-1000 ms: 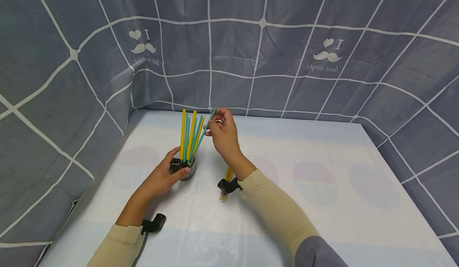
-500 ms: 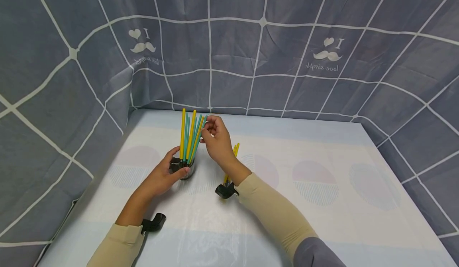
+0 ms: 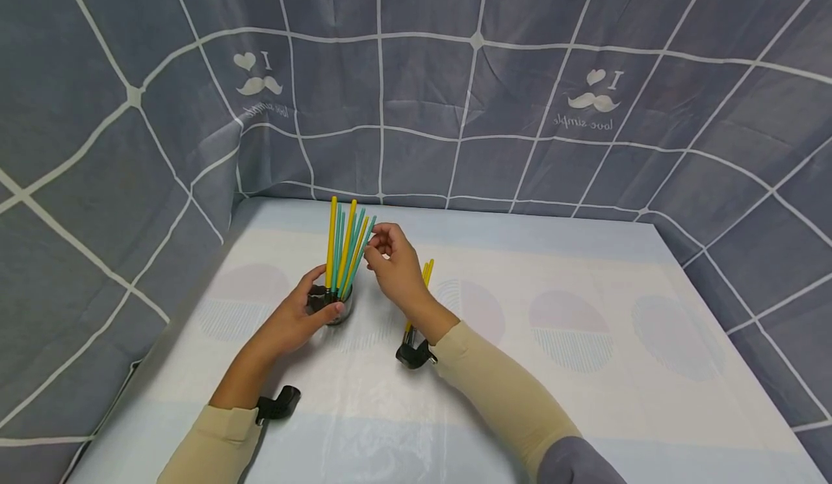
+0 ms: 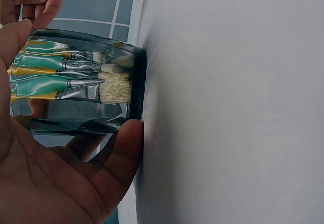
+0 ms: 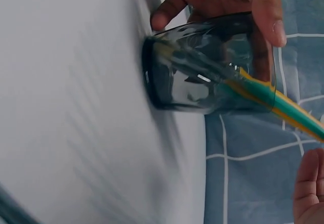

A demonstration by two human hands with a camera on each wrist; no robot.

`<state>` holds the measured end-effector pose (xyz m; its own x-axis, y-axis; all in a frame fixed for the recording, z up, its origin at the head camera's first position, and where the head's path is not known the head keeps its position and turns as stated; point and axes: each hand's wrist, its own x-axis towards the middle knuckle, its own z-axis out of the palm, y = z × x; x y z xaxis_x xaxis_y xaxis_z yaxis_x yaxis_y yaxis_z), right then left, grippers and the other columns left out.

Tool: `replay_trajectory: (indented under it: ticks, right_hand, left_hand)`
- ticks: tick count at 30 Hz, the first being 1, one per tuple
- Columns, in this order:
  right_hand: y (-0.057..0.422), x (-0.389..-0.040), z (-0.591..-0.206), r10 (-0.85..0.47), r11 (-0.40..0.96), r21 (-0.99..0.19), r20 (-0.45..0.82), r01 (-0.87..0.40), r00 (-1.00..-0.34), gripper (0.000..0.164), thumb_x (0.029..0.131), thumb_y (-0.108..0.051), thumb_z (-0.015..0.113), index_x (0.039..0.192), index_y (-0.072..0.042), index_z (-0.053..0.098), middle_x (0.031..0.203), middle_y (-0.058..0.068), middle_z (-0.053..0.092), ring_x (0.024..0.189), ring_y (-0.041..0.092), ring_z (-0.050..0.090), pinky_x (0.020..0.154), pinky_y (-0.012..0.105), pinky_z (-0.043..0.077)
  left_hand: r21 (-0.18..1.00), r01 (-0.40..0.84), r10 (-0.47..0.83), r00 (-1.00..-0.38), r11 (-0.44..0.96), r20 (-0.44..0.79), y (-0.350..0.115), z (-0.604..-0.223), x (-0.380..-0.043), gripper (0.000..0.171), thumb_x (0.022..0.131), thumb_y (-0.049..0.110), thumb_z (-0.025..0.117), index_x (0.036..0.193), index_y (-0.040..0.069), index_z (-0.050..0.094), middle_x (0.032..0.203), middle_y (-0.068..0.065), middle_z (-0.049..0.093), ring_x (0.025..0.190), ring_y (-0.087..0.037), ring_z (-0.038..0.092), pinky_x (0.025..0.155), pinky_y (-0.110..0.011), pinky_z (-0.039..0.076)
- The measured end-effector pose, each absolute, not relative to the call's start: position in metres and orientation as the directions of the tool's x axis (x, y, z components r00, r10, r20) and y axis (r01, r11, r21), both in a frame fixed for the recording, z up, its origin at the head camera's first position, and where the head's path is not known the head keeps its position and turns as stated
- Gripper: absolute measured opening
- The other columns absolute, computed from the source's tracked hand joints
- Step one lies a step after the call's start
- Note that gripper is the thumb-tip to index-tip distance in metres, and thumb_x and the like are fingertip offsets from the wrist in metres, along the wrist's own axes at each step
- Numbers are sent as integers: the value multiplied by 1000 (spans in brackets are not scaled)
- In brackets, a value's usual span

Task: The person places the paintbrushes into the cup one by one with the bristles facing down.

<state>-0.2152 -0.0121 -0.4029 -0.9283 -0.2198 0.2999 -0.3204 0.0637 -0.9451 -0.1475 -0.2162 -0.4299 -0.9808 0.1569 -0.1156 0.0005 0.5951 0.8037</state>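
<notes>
A smoky clear glass (image 4: 76, 118) stands on the table, gripped low by my left hand (image 3: 295, 318), thumb on the near side. Several paintbrushes (image 3: 344, 249) with yellow and teal handles lean in it, handles up. Through the glass wall the left wrist view shows their pale bristles (image 4: 115, 87) near the base. My right hand (image 3: 396, 264) is just right of the handle tops, fingers loosely bent, fingertips close beside the outermost teal handle. In the right wrist view its fingers (image 5: 308, 183) show apart from the handles.
Yellow-handled paintbrushes (image 3: 427, 273) lie on the table, partly hidden behind the right wrist. The table (image 3: 520, 412) has a pale patterned cover. A dark grey curtain (image 3: 422, 94) with white lines hangs around its back and sides.
A teal paintbrush held tilted by my right hand has come down among the others in the glass. The right hand has lowered and come off it. The left hand keeps its place.
</notes>
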Motion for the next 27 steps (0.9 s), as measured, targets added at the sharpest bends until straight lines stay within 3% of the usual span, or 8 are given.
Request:
replay_trajectory:
  ticks: [6,14,21,27]
  right_hand:
    - [1,-218,-410,-226,131,-947,261,-294,-939,28,98,-5,57,125,-4,56,104,12,58,85,20,58,73,29,54]
    - [31,-227,-418,-172,253,-937,201,-241,-964,27,97,-9,59,124,-6,58,101,5,58,85,18,56,71,29,52]
    - [60,-241,-424,-111,386,-907,136,-169,-985,22,96,-13,62,117,-9,61,96,4,59,80,19,54,66,29,47]
    - [79,-252,-430,-104,529,-844,45,-93,-994,25,95,-15,62,118,-4,62,95,6,59,75,19,55,62,29,46]
  left_hand:
    - [798,-7,149,-981,603,-121,-217,-430,-148,83,95,45,65,159,21,16,154,-26,31,141,-48,27,104,-72,25]
    - [784,3,155,-981,621,-119,-219,-429,-148,85,95,49,64,159,21,15,155,-26,29,140,-49,28,102,-72,28]
    - [789,3,163,-979,614,-123,-219,-429,-147,84,95,48,64,159,22,15,155,-27,28,140,-50,27,102,-72,27]
    - [800,12,169,-979,600,-112,-219,-431,-148,84,95,46,64,159,21,15,153,-27,31,140,-49,28,103,-72,26]
